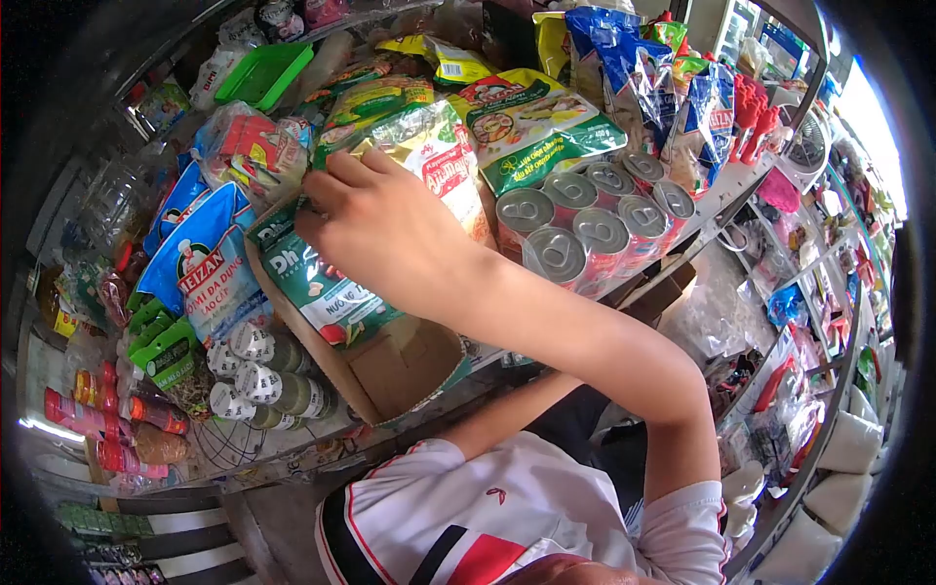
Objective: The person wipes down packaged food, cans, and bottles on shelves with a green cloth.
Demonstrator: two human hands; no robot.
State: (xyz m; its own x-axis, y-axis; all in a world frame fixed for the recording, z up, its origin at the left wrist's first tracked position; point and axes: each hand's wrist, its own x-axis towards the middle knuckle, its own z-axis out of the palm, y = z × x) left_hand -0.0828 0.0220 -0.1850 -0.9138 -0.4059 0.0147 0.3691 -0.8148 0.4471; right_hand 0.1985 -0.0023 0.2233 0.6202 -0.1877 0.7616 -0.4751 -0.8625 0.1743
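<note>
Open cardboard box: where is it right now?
In the head view, the cardboard box sits left of centre, under the right hand, with lidded jars and a blue Meizan bag on its left and cans to its upper right.

Box: between jars on the left and cans on the right
Packet: in the box, the right hand over its far end
Flour bag: left of the box, behind the jars
Seasoning bag: behind the cans
Tray: farther back, at the left
</note>
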